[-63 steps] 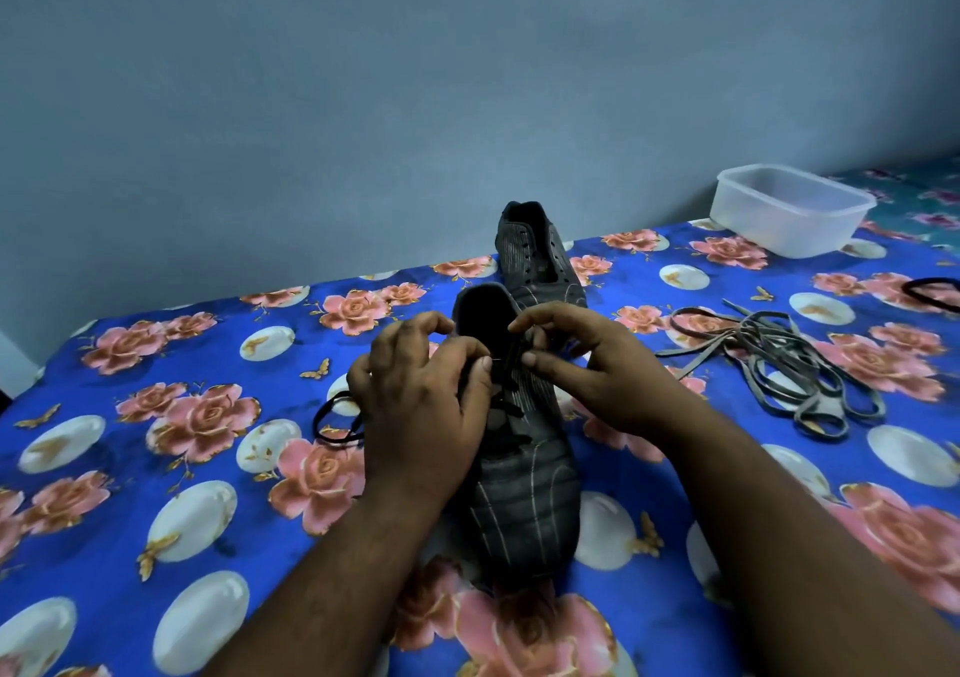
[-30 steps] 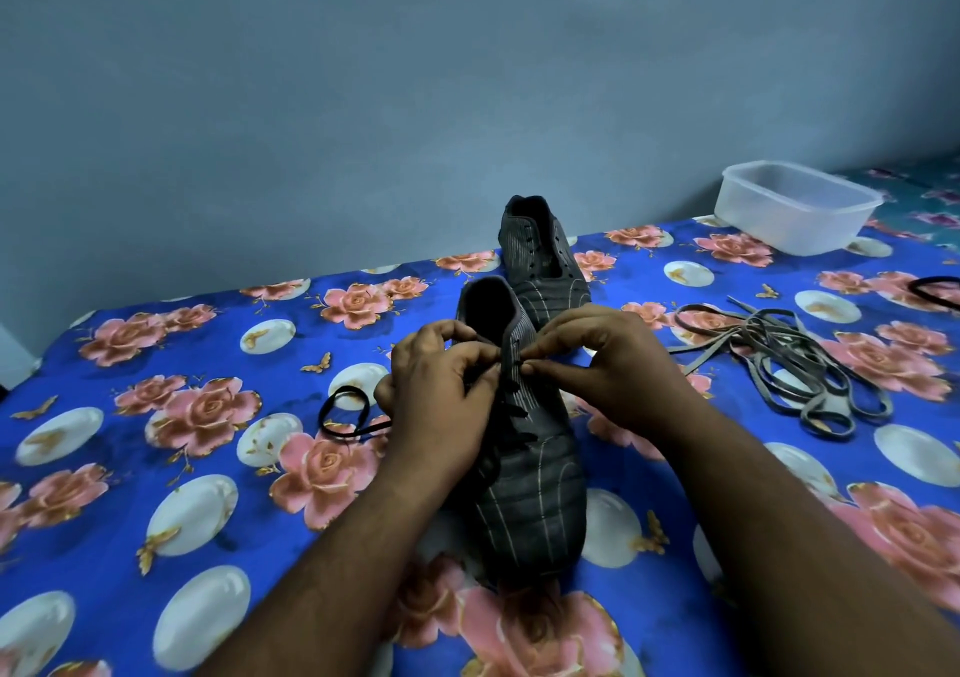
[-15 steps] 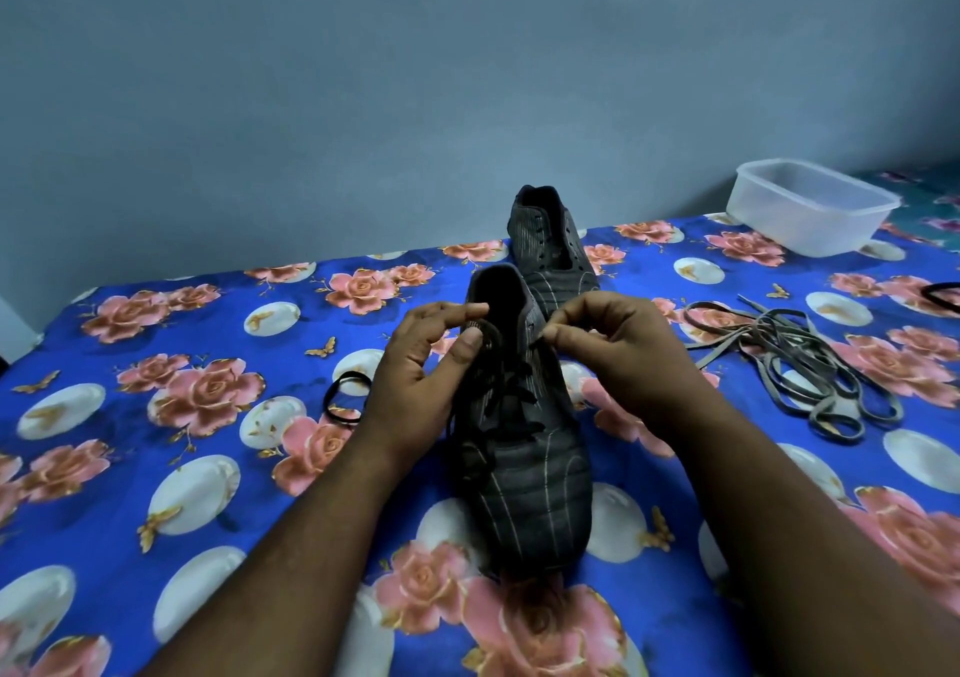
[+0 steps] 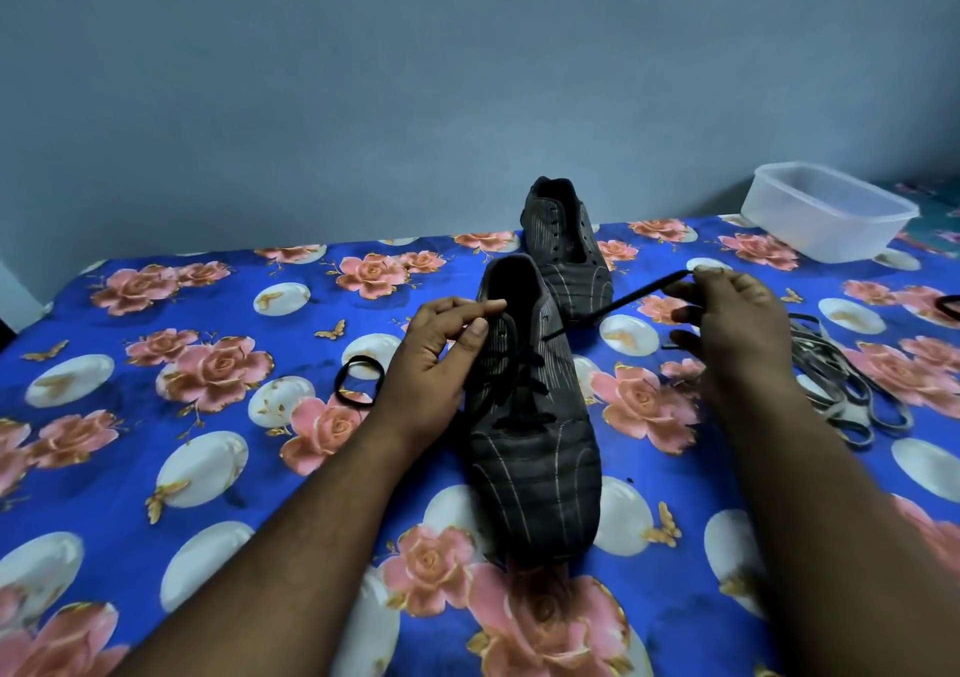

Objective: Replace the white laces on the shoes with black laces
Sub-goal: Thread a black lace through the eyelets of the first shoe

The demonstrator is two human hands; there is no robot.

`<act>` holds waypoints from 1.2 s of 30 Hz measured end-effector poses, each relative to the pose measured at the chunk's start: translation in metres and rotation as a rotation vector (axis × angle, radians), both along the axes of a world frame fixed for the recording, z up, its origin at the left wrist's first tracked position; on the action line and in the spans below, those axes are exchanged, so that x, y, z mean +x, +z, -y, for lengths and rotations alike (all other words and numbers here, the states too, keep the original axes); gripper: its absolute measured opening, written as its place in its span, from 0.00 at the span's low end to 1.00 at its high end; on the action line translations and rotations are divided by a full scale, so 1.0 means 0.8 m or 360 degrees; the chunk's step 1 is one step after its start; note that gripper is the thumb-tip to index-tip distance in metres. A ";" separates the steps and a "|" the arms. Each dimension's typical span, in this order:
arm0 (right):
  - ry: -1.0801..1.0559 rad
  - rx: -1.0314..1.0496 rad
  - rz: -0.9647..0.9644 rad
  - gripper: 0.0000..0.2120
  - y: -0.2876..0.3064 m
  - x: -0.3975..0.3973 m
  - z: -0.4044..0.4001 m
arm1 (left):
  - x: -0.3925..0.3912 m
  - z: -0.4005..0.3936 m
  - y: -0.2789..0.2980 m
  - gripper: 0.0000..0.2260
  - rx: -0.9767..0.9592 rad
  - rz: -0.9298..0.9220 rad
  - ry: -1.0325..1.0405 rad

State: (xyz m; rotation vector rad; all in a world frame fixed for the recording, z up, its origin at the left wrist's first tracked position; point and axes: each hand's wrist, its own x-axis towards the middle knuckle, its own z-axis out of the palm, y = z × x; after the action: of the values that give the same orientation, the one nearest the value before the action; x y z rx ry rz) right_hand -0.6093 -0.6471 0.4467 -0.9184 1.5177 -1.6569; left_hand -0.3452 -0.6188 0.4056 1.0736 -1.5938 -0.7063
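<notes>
Black lace (image 4: 641,296) now drawn taut to the right from a top eyelet of the near shoe (image 4: 535,416), centre frame – half a second ago both hands sat at the tongue. Right hand (image 4: 737,328) pinches the lace end; left hand (image 4: 441,349) pinches the shoe's collar. Upper eyelets being threaded – lacing nearly done on this shoe.

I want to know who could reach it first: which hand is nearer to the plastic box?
Right. The right hand holds a black lace just in front of the plastic box. The left hand is across the near shoe, much farther away.
</notes>
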 end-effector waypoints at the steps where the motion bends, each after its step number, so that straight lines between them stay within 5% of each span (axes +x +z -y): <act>1: -0.0046 0.0003 -0.0219 0.04 -0.004 -0.003 0.003 | 0.000 0.001 -0.001 0.12 -0.0005 -0.0009 0.0000; 9: 0.0682 -0.0634 -0.1902 0.11 -0.008 0.041 -0.020 | 0.004 0.005 -0.008 0.11 0.0086 -0.0126 0.0037; 16: 0.0950 -0.0557 -0.1691 0.16 -0.004 0.043 -0.027 | -0.001 0.004 -0.005 0.08 0.0219 -0.0177 0.0075; 22: 0.0909 -0.0611 -0.1703 0.07 -0.008 0.042 -0.022 | -0.001 0.007 -0.009 0.13 0.0330 -0.0158 0.0160; 28: 0.0506 -0.0599 -0.1742 0.05 -0.012 0.023 -0.010 | -0.001 0.011 -0.008 0.27 0.0501 -0.0199 0.0171; 36: -0.0038 -0.0137 -0.1493 0.06 -0.016 -0.006 0.004 | 0.000 0.010 -0.008 0.17 0.0408 -0.0256 0.0051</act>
State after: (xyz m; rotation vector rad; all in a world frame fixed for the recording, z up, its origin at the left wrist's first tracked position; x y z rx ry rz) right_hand -0.6139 -0.6499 0.4340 -1.8944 2.0339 -1.3546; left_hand -0.3452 -0.6272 0.3990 1.1919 -1.3712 -0.9701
